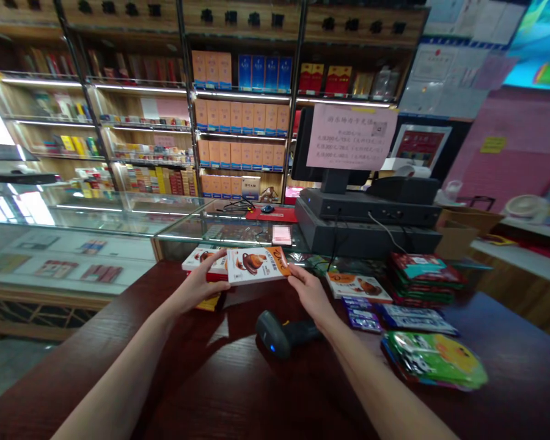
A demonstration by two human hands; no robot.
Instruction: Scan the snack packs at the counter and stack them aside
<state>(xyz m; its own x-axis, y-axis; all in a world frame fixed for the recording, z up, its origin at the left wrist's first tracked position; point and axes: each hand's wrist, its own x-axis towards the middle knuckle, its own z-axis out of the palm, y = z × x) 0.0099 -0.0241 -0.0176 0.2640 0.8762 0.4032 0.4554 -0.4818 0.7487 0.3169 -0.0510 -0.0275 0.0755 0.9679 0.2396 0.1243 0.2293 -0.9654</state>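
A white and orange chocolate box point(256, 264) with a cup picture is held above the dark counter. My right hand point(309, 290) pinches its orange right end. At the box's left edge, my left hand point(201, 281) has its thumb and index finger along the near and far corners. A similar white box point(197, 258) lies on a red and yellow stack, partly hidden behind my left hand. Below the held box, a black barcode scanner point(275, 336) rests on the counter with a blue light showing, its handle end passing behind my right forearm.
To the right lie another chocolate box point(360, 287), purple packets point(362, 315), a blue-white packet point(419, 319), a green bag point(435, 360) and stacked red-green packs point(421, 278). A monitor point(302, 146) with a paper sign stands behind. Glass display cases point(91, 214) extend leftward.
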